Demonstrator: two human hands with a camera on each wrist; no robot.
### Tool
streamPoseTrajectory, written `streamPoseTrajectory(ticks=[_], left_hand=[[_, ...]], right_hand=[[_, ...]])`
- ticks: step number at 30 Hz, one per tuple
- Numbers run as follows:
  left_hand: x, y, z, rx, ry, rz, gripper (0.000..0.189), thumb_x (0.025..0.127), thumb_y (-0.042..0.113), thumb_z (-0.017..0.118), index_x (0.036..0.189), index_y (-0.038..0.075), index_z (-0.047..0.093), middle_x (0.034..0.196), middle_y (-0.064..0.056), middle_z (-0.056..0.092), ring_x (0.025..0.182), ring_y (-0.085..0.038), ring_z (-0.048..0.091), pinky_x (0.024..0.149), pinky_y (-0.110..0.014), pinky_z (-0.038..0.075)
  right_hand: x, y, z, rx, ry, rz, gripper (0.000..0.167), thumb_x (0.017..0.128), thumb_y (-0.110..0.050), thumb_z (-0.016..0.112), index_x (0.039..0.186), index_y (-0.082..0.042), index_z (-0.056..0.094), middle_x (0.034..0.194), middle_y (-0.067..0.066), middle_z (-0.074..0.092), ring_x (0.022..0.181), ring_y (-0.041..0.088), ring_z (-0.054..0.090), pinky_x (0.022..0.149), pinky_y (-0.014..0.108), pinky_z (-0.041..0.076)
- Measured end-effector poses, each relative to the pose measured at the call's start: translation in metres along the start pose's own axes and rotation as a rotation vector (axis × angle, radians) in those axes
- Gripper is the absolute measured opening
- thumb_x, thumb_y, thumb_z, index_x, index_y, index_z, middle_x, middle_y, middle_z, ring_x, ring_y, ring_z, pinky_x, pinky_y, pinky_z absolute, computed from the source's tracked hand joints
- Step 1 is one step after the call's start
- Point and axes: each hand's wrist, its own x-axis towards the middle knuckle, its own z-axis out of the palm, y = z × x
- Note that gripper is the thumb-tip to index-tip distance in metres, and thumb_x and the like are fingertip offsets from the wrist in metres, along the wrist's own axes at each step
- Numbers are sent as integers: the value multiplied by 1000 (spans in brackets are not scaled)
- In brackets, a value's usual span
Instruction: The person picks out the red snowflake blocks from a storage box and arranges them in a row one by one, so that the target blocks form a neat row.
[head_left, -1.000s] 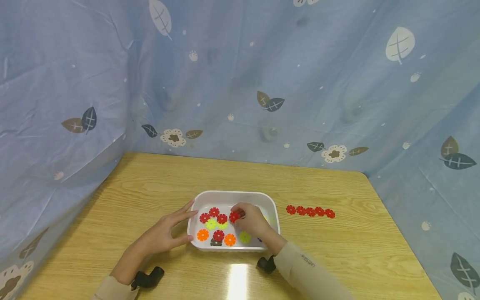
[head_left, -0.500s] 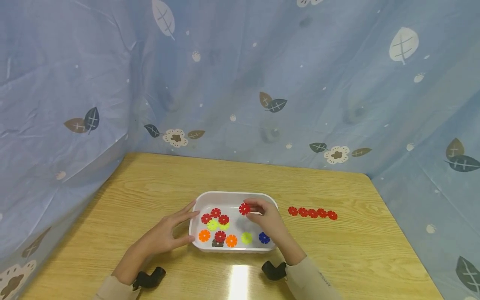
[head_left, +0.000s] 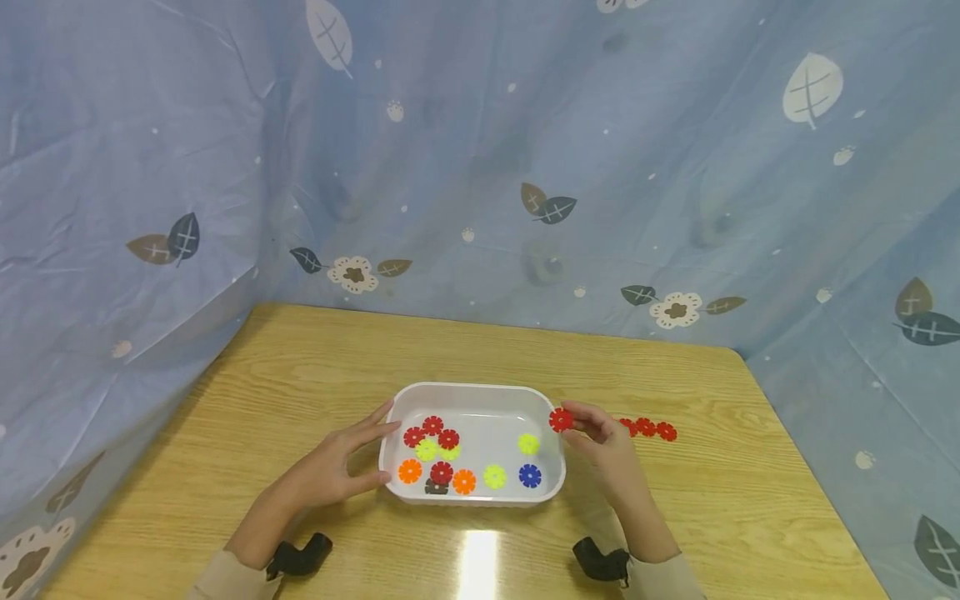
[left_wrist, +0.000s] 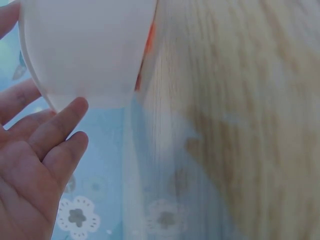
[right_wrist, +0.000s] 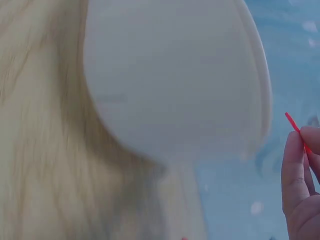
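Observation:
My right hand [head_left: 611, 458] pinches a red notched snowflake disc [head_left: 561, 419] between thumb and fingertips, at the right rim of the white tray [head_left: 483, 429]. In the right wrist view this disc [right_wrist: 292, 121] appears edge-on, beside the tray's outer wall [right_wrist: 175, 75]. My left hand [head_left: 324, 468] rests at the tray's left end, thumb and fingers spread along the rim. Inside lie several more discs: red ones [head_left: 432, 426], yellow ones [head_left: 528, 444], orange ones [head_left: 410, 471], a blue one [head_left: 530, 476] and a dark one [head_left: 437, 487].
On the wooden table [head_left: 720, 500], right of the tray, a row of red discs [head_left: 647, 427] is partly hidden behind my right hand. A blue patterned curtain [head_left: 450, 167] stands behind the table and along its sides.
My right hand has lifted the red disc up from inside the tray and carried it right to the rim. The left hand has stayed at the tray's left end.

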Motion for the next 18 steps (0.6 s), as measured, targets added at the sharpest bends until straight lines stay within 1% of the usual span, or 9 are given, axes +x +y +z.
streamPoseTrajectory(ticks=[3,9,12,18], left_hand=[[0,0,0,-1,0,-1,62,83,32,70,138,10,50,156,-10,26,135,-35,37,98,-58,42],[0,-1,0,4,0,-3,62,84,32,70,138,10,50,156,-9,26,135,-35,37,99,-58,41],[0,-1,0,1,0,-3,62,84,32,70,138,10,50,156,-10,26,136,-35,36,99,-58,41],[1,0,-2,-2,-2,-6,62,84,32,70,138,10,50,156,-10,26,136,-35,36,100,-58,41]], right_hand=[[-2,7,-12,-11,45,48,41,87,-4,65,126,2,57,129,13,58,99,4,56,82,13,50],[-1,24,-25,8,106,115,42,87,-2,65,127,2,56,126,6,57,100,2,54,82,12,50],[1,32,-29,-8,119,142,40,88,-2,64,127,1,56,128,9,55,98,2,53,80,11,49],[4,45,-31,-101,113,205,40,88,-4,64,128,-1,57,128,14,56,96,2,53,79,10,47]])
